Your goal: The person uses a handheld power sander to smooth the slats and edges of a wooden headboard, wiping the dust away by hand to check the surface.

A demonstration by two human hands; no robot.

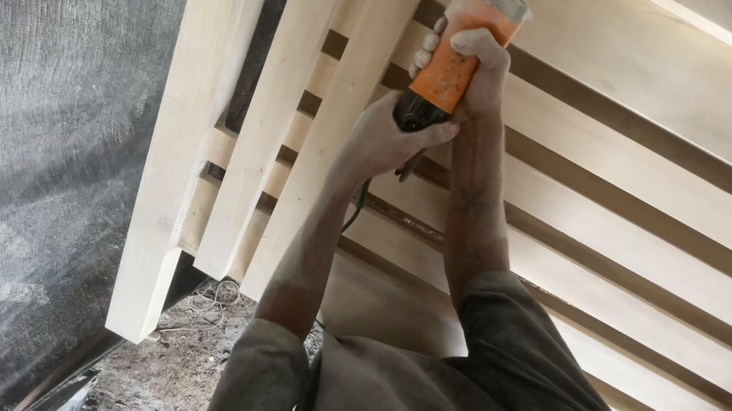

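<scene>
Both hands grip the orange grinder (457, 55): left hand (382, 143) closed at its rear, right hand (478, 67) around the body. The slats (339, 120) look pale and smooth; what remains cannot be told.

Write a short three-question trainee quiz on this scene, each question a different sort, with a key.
1. True or false: both hands grip the orange power tool.
2. Which hand is nearer the tool's working end? A) left hand B) right hand
3. Fill in: the tool is held against pale ____ slats.

Key: 1 true; 2 B; 3 wooden.
</scene>
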